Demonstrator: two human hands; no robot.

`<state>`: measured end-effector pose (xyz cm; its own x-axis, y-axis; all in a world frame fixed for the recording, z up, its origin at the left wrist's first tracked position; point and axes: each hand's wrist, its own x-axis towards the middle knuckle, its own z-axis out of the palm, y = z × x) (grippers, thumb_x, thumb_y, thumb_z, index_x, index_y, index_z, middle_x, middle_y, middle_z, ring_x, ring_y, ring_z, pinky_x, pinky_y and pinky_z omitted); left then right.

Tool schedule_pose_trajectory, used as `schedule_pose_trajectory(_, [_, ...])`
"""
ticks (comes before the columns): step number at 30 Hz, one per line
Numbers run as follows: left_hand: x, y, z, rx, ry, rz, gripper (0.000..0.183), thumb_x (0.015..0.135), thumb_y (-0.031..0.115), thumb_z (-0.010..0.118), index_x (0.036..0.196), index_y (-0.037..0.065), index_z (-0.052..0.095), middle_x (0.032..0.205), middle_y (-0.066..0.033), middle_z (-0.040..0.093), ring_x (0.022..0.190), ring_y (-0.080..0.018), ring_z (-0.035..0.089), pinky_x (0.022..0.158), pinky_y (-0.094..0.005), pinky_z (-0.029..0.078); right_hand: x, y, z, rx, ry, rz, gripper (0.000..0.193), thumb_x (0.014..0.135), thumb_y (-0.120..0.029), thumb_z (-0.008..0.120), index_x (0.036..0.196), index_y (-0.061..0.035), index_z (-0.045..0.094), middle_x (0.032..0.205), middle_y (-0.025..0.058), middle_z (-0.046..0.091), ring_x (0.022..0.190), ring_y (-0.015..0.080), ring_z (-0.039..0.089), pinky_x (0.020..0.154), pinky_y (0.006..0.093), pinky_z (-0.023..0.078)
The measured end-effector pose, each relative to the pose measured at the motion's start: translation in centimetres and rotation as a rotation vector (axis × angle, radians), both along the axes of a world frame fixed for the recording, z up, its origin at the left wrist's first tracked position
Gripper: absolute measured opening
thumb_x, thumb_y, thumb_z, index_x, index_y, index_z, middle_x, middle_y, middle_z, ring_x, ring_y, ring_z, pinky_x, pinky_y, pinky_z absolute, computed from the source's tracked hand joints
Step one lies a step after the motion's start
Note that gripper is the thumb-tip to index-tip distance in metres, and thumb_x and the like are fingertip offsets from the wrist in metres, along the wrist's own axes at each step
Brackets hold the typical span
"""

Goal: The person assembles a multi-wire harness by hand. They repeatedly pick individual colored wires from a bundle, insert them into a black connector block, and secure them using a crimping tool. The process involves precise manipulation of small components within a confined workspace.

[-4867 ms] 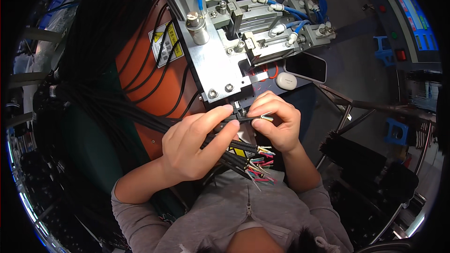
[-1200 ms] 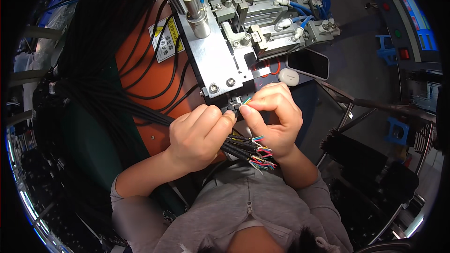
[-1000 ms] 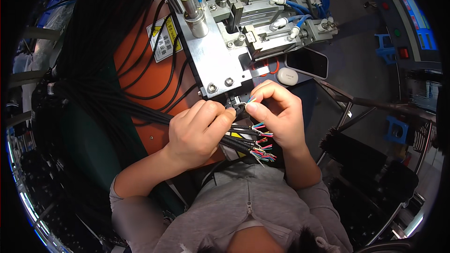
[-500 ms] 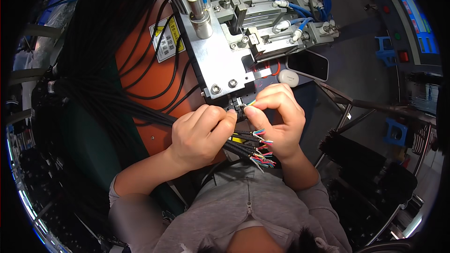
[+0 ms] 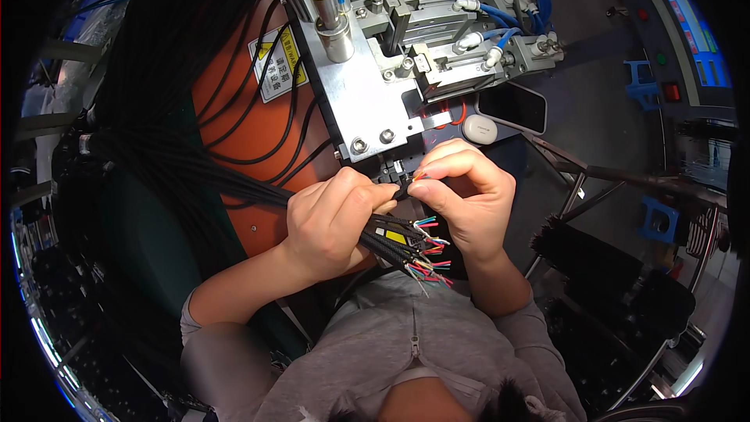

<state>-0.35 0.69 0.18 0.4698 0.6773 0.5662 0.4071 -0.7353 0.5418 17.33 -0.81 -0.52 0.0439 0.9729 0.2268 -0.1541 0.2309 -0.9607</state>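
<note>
My left hand [image 5: 332, 223] is closed round a bundle of black braided cables [image 5: 387, 244]. Their stripped ends fan out below my fingers as thin red, blue, green and white wires [image 5: 428, 267]. The left thumb and forefinger reach forward to a small black fixture [image 5: 391, 174] at the machine's front edge. Right beside it, my right hand [image 5: 473, 199] pinches orange-looking wire ends [image 5: 420, 175] between thumb and forefinger. Fingers partly cover where these wires meet the fixture, so I cannot tell whether they are seated in it.
A metal machine plate [image 5: 363, 101] with bolts and blue air hoses [image 5: 500, 16] stands ahead. To its right lie a phone [image 5: 514, 108] and a white rounded case [image 5: 479, 130]. More black cables [image 5: 148, 152] hang over the orange panel [image 5: 234, 133] at left. A blue stool [image 5: 658, 219] is far right.
My right hand has shifted slightly right, and the wires in its pinch sit a little lower. The left fingertips have stretched toward the fixture. The loose cable ends have moved slightly.
</note>
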Motion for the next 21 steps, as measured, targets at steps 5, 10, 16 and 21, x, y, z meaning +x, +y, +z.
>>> schedule_pose_trajectory(5, [0.0, 0.0, 0.2, -0.021, -0.047, -0.013, 0.019, 0.072, 0.005, 0.071, 0.088, 0.000, 0.060, 0.069, -0.0079, 0.055, 0.054, -0.0193, 0.057, 0.045, -0.0292, 0.045, -0.1, 0.1, 0.1, 0.118, -0.108, -0.026, 0.017, 0.069, 0.004, 0.078, 0.082, 0.0024, 0.067, 0.087, 0.0116, 0.067, 0.075, 0.0160, 0.062, 0.068, 0.0260, 0.048])
schedule_pose_trajectory(10, [-0.2, 0.1, 0.4, -0.065, -0.097, -0.014, 0.019, 0.071, 0.001, 0.070, 0.087, 0.000, 0.060, 0.069, -0.0075, 0.055, 0.053, -0.0189, 0.056, 0.045, -0.0294, 0.044, -0.1, 0.5, 0.5, 0.110, -0.111, 0.036, 0.009, 0.078, 0.001, 0.071, 0.085, 0.0029, 0.067, 0.087, 0.0114, 0.066, 0.079, 0.0163, 0.062, 0.072, 0.0270, 0.048])
schedule_pose_trajectory(16, [-0.4, 0.0, 0.8, -0.071, -0.100, 0.041, 0.018, 0.070, 0.002, 0.073, 0.084, 0.000, 0.061, 0.067, -0.0066, 0.051, 0.050, -0.0180, 0.053, 0.043, -0.0291, 0.042, -1.0, 0.1, 1.0, -0.121, 0.104, -0.065, 0.010, 0.080, 0.002, 0.069, 0.089, 0.0027, 0.066, 0.088, 0.0108, 0.065, 0.079, 0.0160, 0.061, 0.073, 0.0268, 0.048])
schedule_pose_trajectory(21, [-0.3, 0.0, 0.9, -0.024, -0.067, 0.069, 0.019, 0.068, 0.001, 0.073, 0.083, -0.001, 0.063, 0.067, -0.0057, 0.048, 0.050, -0.0160, 0.052, 0.042, -0.0285, 0.040, -0.8, 0.0, 0.6, 0.263, -0.261, -0.148, 0.020, 0.067, 0.004, 0.078, 0.082, 0.0004, 0.065, 0.081, 0.0107, 0.067, 0.074, 0.0195, 0.063, 0.068, 0.0283, 0.048])
